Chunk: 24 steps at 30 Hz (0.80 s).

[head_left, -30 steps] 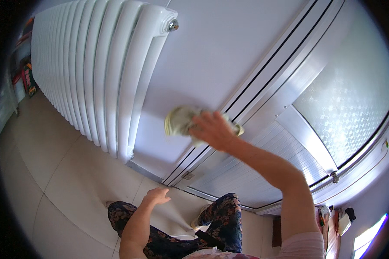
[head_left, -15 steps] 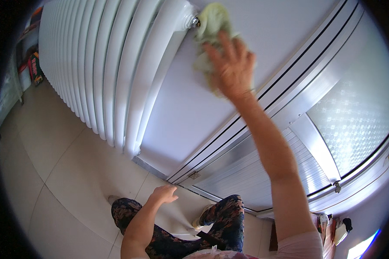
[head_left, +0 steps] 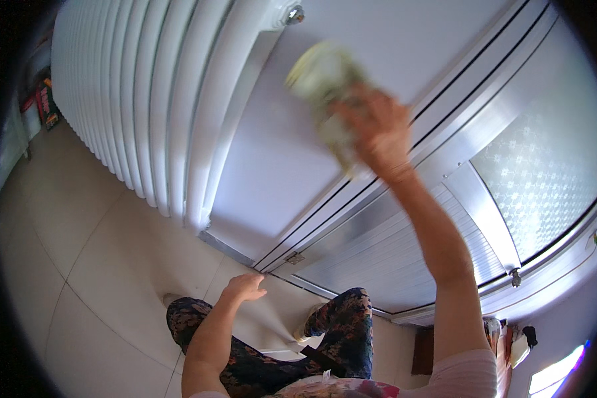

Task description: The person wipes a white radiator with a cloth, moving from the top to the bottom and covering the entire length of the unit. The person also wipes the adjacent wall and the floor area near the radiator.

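Note:
My right hand (head_left: 376, 129), blurred by motion, presses a pale yellow-green cloth (head_left: 325, 73) to the white wall (head_left: 272, 149). The cloth bunches under my fingers and spreads out to the left of them. It lies between the white radiator and the door frame. Low in front, my left hand (head_left: 245, 287) hovers above the floor near my knee, its thumb apart from loosely bent fingers and nothing visible in it.
A white column radiator (head_left: 172, 99) fills the upper left, with a metal end fitting (head_left: 293, 14) at its top corner. On the right stands a metal-framed door (head_left: 487, 219) with patterned glass. Pale tiles (head_left: 106, 265) cover the floor. Packages (head_left: 46, 103) sit at the far left.
My right hand and the cloth have moved down and away from the radiator's end fitting, across the wall. The left hand stays near my knee, and the view has shifted slightly.

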{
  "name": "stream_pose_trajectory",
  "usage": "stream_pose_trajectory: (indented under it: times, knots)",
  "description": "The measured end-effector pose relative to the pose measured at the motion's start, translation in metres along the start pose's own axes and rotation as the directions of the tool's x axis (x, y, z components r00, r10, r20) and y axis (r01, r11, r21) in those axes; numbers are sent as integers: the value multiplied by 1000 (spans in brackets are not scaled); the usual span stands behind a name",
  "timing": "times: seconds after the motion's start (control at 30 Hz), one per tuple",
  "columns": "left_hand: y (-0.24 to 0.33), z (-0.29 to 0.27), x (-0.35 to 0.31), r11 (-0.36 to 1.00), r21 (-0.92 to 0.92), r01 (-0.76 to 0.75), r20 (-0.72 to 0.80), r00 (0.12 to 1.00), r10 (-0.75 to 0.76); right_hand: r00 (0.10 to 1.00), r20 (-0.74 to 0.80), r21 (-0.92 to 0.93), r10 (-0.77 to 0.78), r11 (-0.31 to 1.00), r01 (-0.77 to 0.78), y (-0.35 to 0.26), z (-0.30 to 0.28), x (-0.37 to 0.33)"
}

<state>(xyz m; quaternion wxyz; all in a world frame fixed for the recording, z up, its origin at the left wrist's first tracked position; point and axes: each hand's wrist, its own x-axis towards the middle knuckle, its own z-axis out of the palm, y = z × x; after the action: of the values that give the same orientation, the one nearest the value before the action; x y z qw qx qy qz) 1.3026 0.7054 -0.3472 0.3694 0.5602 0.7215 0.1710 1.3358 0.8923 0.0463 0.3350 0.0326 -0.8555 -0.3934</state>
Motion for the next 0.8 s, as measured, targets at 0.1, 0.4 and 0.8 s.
stream_pose_trajectory:
  times: [0.1, 0.4, 0.8]
  knots:
    - [10, -2, 0, 999, 31, 16, 50, 999, -18, 960, -172, -112, 220, 964, -241, 38, -44, 10]
    - [5, 10, 10, 999, 7, -31, -17, 999, 32, 835, 492, 83, -248, 968, 238, -93, 43, -120]
    - [1, -5, -15, 1000, -17, 26, -7, 1000, -26, 964, -152, 37, 220, 976, -217, -39, 19, 32]
